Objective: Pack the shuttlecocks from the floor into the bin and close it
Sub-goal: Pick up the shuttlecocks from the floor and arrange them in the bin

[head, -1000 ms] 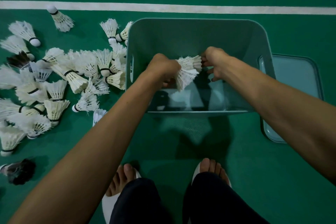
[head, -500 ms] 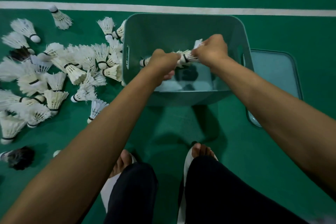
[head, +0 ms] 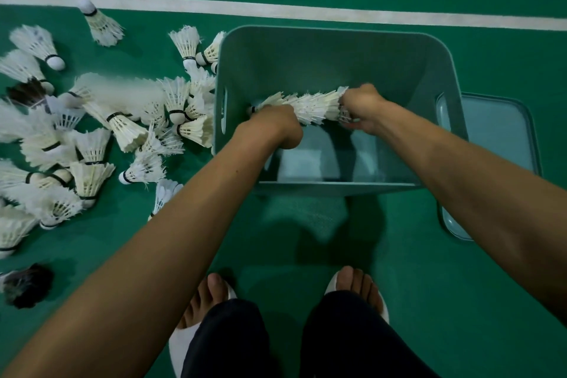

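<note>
White shuttlecocks (head: pixel 129 132), teal bin (head: pixel 337 49), green floor (head: pixel 460 255), white line (head: pixel 276 11)

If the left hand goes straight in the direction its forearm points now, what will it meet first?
Likely the far inner wall of the bin, beyond the row of shuttlecocks that the left hand grips. Depth is unclear; if it slopes down, the bin floor comes first.

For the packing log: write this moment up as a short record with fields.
left hand: grips the cork end of the shuttlecock row
right hand: grips the row's feather end
shuttlecock row: nested, held roughly level across the bin
bin: open
lid: flat on the floor, right of the bin
loose shuttlecocks: many on the floor left of the bin, not yet packed
</note>
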